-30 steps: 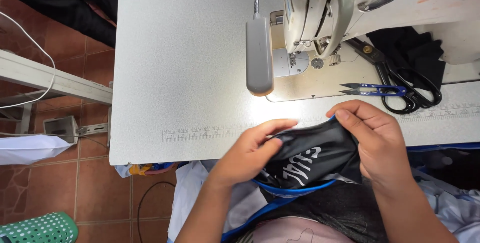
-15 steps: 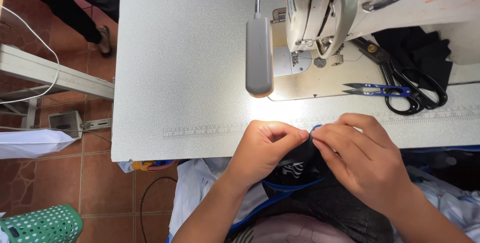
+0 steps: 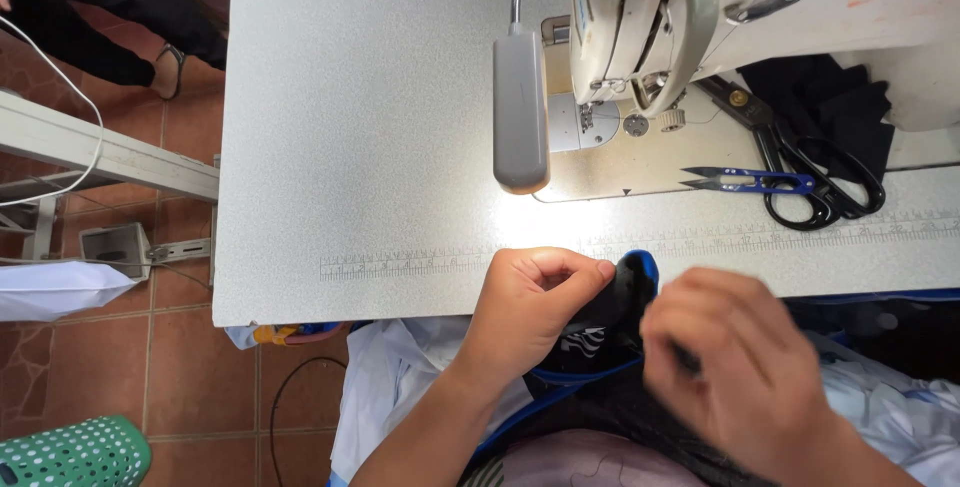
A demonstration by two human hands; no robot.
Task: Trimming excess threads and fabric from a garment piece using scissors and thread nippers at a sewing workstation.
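Two bare hands work at the near edge of the pale grey speckled sewing table [image 3: 360, 127]. Left hand [image 3: 530, 307]: fingers curled, thumb and fingertips pinching a small black fabric piece with blue trim [image 3: 625, 297], held at the table edge, partly over the lap. Right hand [image 3: 740, 367]: blurred, just right of the fabric; finger state cannot be told. Far side: white industrial sewing machine [image 3: 680, 17], grey oblong lamp head [image 3: 520, 112] lit over the table. Right of that, blue-handled thread snips [image 3: 750, 182] beside large black-handled scissors [image 3: 800, 162]. Green perforated plastic basket [image 3: 70, 455] on tiled floor, near left.
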